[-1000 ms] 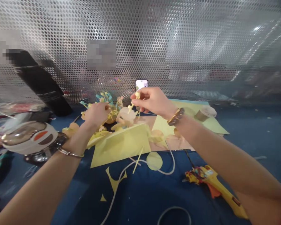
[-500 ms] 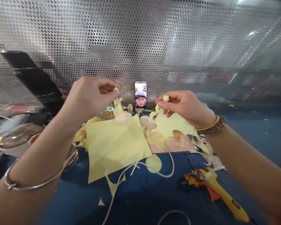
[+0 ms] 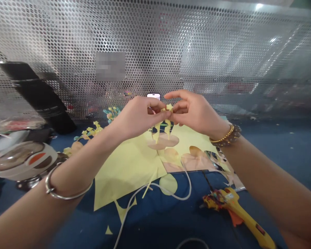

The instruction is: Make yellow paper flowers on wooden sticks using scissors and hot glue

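Observation:
My left hand (image 3: 136,116) and my right hand (image 3: 194,109) meet above the middle of the work surface. Their fingertips pinch a small yellow paper piece (image 3: 167,111) from either side, and thin yellow paper strips (image 3: 157,132) hang below it. Under my hands lies a large pale yellow paper sheet (image 3: 126,169), with a peach paper oval (image 3: 162,141) just beneath the strips. A yellow hot glue gun (image 3: 238,211) rests to the lower right, nearer my right forearm.
A perforated metal screen (image 3: 155,45) rises behind the blue work surface (image 3: 282,162). A phone (image 3: 153,96) stands against it, mostly behind my hands. A black cylinder (image 3: 36,93) and a white domed appliance (image 3: 23,160) stand left. A white cable (image 3: 155,186) crosses the front.
My hands have come together from either side and now pinch at the same spot. The phone is mostly hidden behind them, and the yellow-and-teal cutouts at the back left show more.

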### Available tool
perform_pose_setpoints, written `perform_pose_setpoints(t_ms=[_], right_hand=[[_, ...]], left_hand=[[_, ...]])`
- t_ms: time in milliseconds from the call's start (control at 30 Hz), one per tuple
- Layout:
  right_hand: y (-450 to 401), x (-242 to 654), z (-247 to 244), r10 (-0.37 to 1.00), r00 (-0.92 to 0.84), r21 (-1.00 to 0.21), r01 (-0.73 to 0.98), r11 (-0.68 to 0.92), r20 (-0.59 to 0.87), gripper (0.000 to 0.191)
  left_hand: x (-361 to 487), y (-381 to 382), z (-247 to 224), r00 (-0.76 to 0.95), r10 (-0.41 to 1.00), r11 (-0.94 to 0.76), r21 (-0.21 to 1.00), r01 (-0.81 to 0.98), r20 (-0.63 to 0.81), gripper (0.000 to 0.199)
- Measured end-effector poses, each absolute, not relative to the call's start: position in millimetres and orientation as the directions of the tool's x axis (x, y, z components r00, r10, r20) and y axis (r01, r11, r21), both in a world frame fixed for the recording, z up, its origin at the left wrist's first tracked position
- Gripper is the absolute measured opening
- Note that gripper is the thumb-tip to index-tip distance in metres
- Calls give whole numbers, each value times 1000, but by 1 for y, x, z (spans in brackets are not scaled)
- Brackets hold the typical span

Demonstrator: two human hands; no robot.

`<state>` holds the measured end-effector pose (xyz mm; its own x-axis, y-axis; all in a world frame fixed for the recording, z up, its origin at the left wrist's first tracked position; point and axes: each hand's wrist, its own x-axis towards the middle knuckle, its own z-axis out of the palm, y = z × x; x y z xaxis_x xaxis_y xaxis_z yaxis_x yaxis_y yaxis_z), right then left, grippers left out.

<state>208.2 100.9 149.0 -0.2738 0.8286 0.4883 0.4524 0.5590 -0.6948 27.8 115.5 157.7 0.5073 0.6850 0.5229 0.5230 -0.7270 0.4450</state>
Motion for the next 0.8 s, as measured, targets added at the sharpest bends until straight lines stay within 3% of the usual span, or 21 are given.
perform_pose_setpoints(t_ms=[133, 233, 333, 433, 533, 700, 800], right_hand=[[98, 207, 148, 807, -274, -685, 429, 589, 523, 49], [96, 209, 142, 825, -138, -726, 412, 551, 548, 44], [94, 213, 127, 951, -89, -899, 311, 308, 295, 37], [89, 213, 107, 960, -281, -994, 108, 22, -10, 41], [85, 207, 92, 923, -376, -992, -66, -110, -77, 44], [88, 196, 86, 927, -365, -972, -170, -164, -93, 13], [94, 192, 86, 938, -331, -960, -215, -179, -101, 8]], left_hand=[[27, 117, 158, 458, 697, -715, 488, 501, 551, 20], [24, 118, 158, 387, 726, -683, 530, 503, 568, 21], [21, 120, 158, 325, 744, -658, 557, 506, 584, 23], [22, 122, 156, 312, 735, -666, 553, 500, 602, 23], [25, 124, 152, 332, 716, -688, 541, 484, 614, 23], [27, 127, 146, 331, 716, -690, 556, 463, 614, 22], [26, 129, 144, 306, 748, -661, 619, 424, 589, 24]])
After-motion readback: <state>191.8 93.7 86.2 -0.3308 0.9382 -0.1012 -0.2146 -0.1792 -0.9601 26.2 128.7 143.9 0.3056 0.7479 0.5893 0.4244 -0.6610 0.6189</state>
